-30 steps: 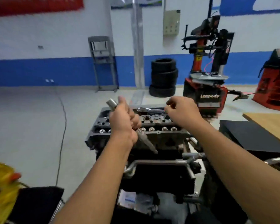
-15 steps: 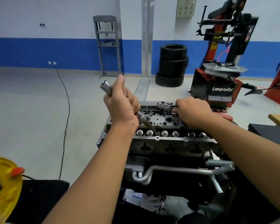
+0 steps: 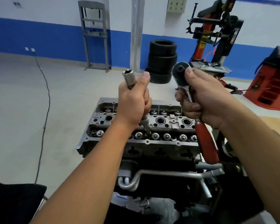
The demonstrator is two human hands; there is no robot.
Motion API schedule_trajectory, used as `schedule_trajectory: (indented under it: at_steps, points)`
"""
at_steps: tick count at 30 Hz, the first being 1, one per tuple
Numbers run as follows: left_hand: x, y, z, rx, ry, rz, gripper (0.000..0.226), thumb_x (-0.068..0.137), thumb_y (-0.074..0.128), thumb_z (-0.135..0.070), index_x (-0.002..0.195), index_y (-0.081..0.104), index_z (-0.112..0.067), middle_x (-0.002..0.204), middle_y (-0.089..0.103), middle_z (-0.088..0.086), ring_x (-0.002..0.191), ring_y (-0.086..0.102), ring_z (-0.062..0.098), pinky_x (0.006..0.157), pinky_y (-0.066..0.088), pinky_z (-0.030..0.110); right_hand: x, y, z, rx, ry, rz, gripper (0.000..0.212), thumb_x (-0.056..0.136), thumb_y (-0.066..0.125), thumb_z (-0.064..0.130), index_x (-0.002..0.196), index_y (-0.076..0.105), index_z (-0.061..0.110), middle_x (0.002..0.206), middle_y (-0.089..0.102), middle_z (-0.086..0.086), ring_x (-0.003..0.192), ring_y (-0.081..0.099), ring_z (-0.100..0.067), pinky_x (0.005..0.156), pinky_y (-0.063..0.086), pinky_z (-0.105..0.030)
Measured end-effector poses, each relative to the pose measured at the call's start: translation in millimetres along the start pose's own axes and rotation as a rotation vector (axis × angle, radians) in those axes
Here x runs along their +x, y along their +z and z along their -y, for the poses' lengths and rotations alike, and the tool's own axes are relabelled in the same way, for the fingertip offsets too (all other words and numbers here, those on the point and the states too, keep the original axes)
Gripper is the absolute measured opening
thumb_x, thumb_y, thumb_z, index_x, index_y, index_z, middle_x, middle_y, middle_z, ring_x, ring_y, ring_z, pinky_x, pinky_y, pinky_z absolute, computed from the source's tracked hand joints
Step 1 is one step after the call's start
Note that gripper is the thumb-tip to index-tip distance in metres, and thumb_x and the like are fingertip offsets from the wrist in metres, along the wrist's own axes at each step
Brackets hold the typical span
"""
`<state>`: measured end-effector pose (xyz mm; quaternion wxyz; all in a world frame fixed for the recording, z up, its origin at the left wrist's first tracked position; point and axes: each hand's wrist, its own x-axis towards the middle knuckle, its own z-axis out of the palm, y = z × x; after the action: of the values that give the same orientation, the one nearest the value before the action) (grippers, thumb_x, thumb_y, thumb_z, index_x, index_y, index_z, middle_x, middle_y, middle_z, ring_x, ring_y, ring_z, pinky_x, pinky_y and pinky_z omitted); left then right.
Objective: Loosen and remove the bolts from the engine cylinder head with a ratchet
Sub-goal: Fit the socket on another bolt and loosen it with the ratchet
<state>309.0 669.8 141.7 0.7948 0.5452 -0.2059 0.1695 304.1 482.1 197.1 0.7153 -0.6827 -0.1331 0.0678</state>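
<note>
Left hand (image 3: pixel 132 101) grips a socket extension (image 3: pixel 130 79); right hand (image 3: pixel 200 101) holds the ratchet (image 3: pixel 181 73) (red-handled) above the cylinder head (image 3: pixel 168 122).

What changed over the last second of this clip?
The right hand picked the ratchet up off the cylinder head and raised it, head end up, red grip hanging down. The left hand keeps gripping the socket extension, lower tip near the front row of the head.
</note>
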Motion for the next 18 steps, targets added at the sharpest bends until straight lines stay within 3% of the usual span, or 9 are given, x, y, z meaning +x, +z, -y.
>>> schedule_trajectory:
  at_steps: [3, 5, 8, 12, 16, 18]
  points:
    - [2.9, -0.3, -4.9, 0.026, -0.019, 0.274, 0.047, 0.107, 0.049, -0.025, 0.06, 0.046, -0.025, 0.047, 0.032, -0.007, 0.035, 0.026, 0.013, 0.041, 0.025, 0.02, -6.2, 8.4, 7.1, 0.037, -0.084, 0.028, 0.01, 0.107, 0.053, 0.027, 0.112, 0.05, 0.019, 0.084, 0.068, -0.017, 0.043, 0.035, -0.013, 0.046, 0.027, -0.021]
    - [5.1, -2.4, -9.9, 0.035, -0.075, 0.341, 0.045, 0.107, 0.049, -0.024, 0.062, 0.042, -0.022, 0.049, 0.029, -0.002, 0.037, 0.022, 0.015, 0.042, 0.022, 0.022, -11.3, 11.2, 14.4, 0.058, -0.122, 0.047, 0.014, 0.104, 0.057, 0.018, 0.115, 0.05, 0.018, 0.09, 0.07, -0.02, 0.046, 0.038, -0.015, 0.046, 0.031, -0.023]
    - [7.2, -7.1, -12.9, 0.039, -0.125, 0.321, 0.045, 0.105, 0.05, -0.024, 0.062, 0.037, -0.021, 0.05, 0.024, 0.001, 0.039, 0.018, 0.015, 0.044, 0.017, 0.024, -18.4, 13.3, 25.0, 0.034, -0.172, 0.017, 0.021, 0.1, 0.061, 0.012, 0.116, 0.049, 0.019, 0.093, 0.072, -0.023, 0.047, 0.04, -0.016, 0.046, 0.031, -0.024]
    - [6.2, 5.4, -11.1, 0.114, -0.084, 0.303, 0.046, 0.106, 0.051, -0.021, 0.062, 0.041, -0.018, 0.05, 0.029, 0.002, 0.036, 0.027, 0.014, 0.041, 0.025, 0.021, -22.2, 13.0, 34.6, -0.03, -0.27, -0.023, 0.026, 0.098, 0.065, 0.008, 0.116, 0.052, 0.021, 0.093, 0.073, -0.021, 0.046, 0.043, -0.018, 0.045, 0.031, -0.026]
    - [2.3, 18.0, -10.4, 0.155, -0.093, 0.258, 0.047, 0.11, 0.05, -0.018, 0.063, 0.041, -0.014, 0.049, 0.03, 0.002, 0.036, 0.028, 0.013, 0.042, 0.025, 0.023, -24.3, 15.5, 42.9, -0.219, -0.399, -0.105, 0.031, 0.096, 0.07, 0.004, 0.112, 0.06, 0.028, 0.091, 0.071, -0.022, 0.046, 0.046, -0.019, 0.044, 0.034, -0.027]
    - [2.7, 18.4, -10.4, 0.153, -0.11, 0.279, 0.048, 0.11, 0.051, -0.018, 0.063, 0.04, -0.015, 0.05, 0.03, 0.001, 0.037, 0.027, 0.012, 0.042, 0.025, 0.023, -22.0, 18.0, 46.3, -0.336, -0.452, -0.135, 0.036, 0.093, 0.073, 0.002, 0.108, 0.065, 0.034, 0.083, 0.07, -0.013, 0.047, 0.046, -0.021, 0.043, 0.035, -0.027]
